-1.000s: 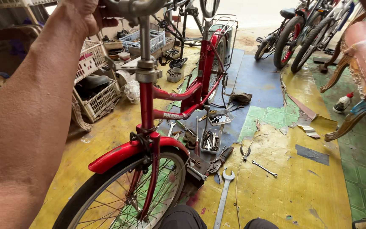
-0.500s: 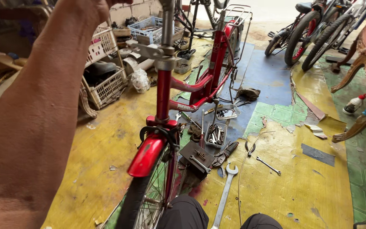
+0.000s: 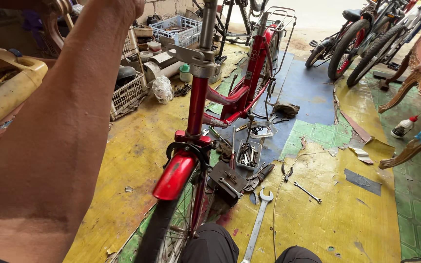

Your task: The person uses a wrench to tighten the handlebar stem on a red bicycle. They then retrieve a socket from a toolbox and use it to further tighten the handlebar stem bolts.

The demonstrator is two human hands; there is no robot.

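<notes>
Overhead, the left hand point(image 3: 123, 6) rises beside the red bicycle point(image 3: 239, 97)'s steering stem point(image 3: 208, 29); its grip cannot be told.

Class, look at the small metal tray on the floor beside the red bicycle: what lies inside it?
The metal tray holds a heap of small metal parts, perhaps bolts and sockets; they are too small to tell apart. Whatever lies beneath the heap is covered. The red bicycle stands just left of it.

Left hand point(image 3: 118, 7) risen; red mudguard point(image 3: 174, 175) swung centre
</notes>
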